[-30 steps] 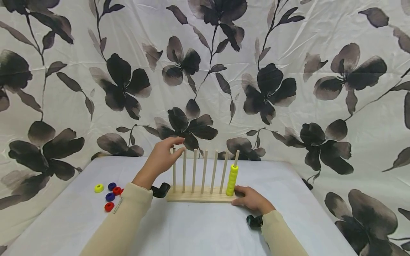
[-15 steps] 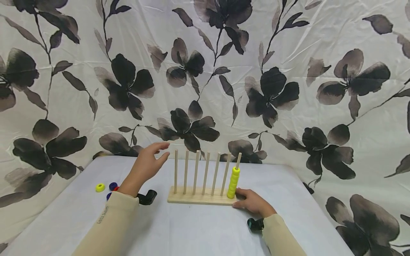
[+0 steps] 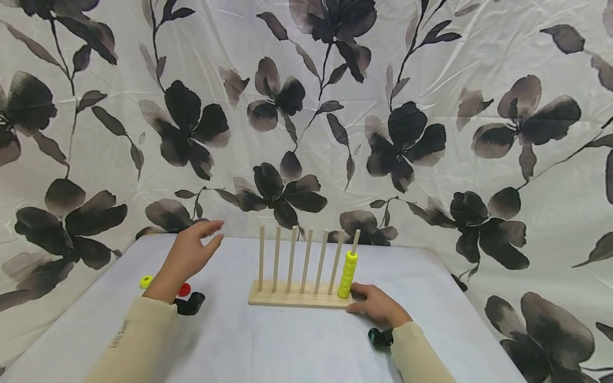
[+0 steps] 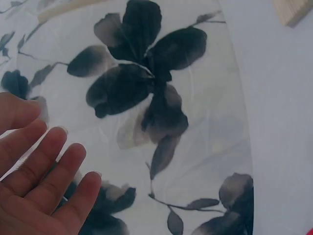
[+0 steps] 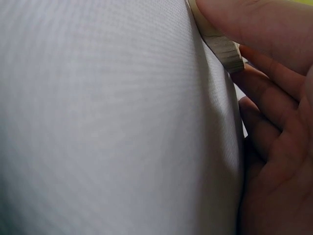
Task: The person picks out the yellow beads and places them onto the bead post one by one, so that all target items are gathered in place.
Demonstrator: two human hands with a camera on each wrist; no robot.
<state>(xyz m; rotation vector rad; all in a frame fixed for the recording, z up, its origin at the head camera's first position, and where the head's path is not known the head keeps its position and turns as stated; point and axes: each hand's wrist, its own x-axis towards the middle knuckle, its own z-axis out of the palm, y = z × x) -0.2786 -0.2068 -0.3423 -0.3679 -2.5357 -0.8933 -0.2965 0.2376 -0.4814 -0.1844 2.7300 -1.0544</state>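
Note:
A wooden peg stand (image 3: 299,300) with a row of upright pegs stands on the table. Yellow beads (image 3: 347,274) are stacked on its rightmost peg; the other pegs are bare. My right hand (image 3: 378,304) holds the base's right end, thumb in front and fingers behind; the right wrist view shows the base's end (image 5: 229,55) between them. To the left of the stand, my left hand (image 3: 188,256) is raised above the table with nothing in it. Its fingers (image 4: 58,166) are spread and slightly bent in the left wrist view.
A yellow bead (image 3: 146,281) and a red bead (image 3: 184,290) lie on the table at the left, partly covered by the left forearm. The white-covered table (image 3: 297,346) ends at the back against a flowered cloth (image 3: 335,143).
My left hand has moved left, away from the pegs, and now hangs near the loose beads, its forearm hiding some of them. The right hand stays at the base's end.

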